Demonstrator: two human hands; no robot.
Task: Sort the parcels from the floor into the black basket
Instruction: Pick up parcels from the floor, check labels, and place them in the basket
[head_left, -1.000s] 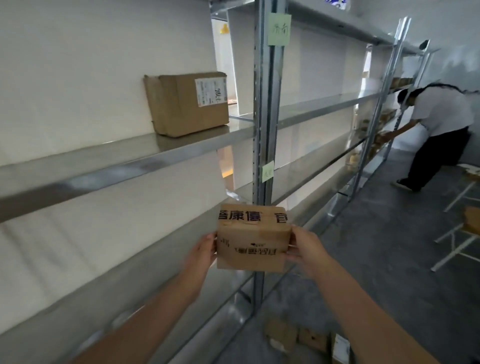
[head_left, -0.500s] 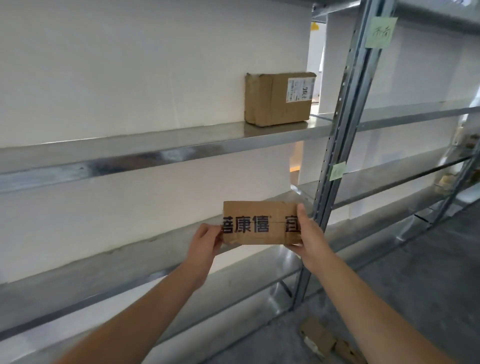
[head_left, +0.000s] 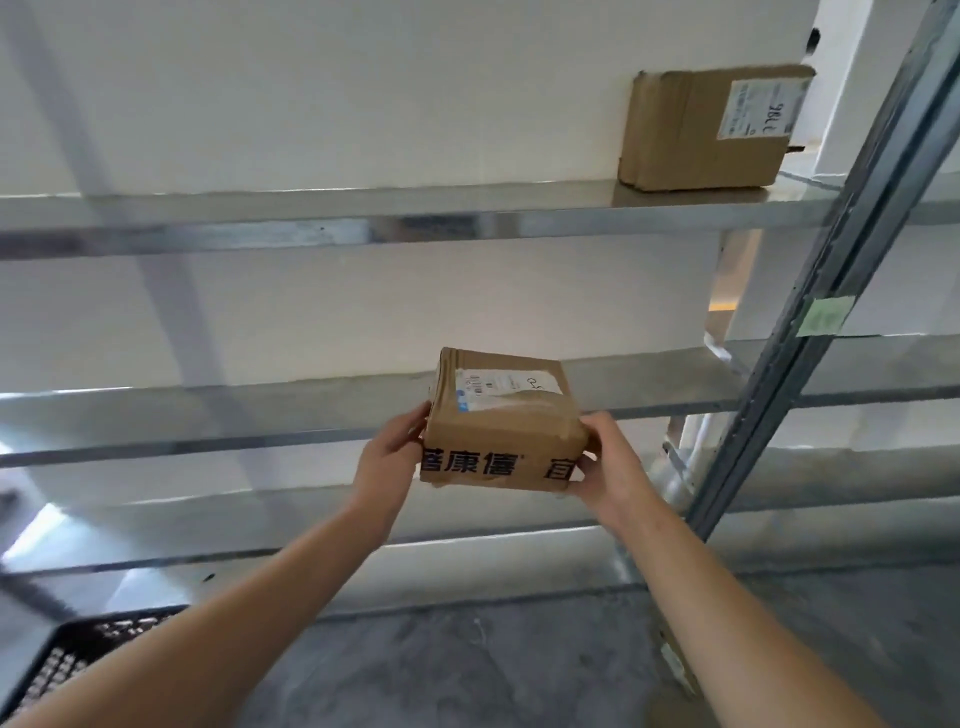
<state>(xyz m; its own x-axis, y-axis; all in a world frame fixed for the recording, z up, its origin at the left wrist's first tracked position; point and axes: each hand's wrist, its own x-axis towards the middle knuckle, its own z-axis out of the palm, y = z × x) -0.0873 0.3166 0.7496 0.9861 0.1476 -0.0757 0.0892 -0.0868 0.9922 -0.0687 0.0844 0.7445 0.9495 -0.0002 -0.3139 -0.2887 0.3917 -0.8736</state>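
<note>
Head view, left hand and right hand fingers clamped on parcel, before shelf

Middle shelf bare across centre and left of frame, upright post blocking at right, second box occupying upper shelf's right end

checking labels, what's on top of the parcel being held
A white shipping label with a barcode lies on top of the small cardboard parcel, under clear tape. Both hands, left and right, cover its sides; its underside is hidden.
</note>
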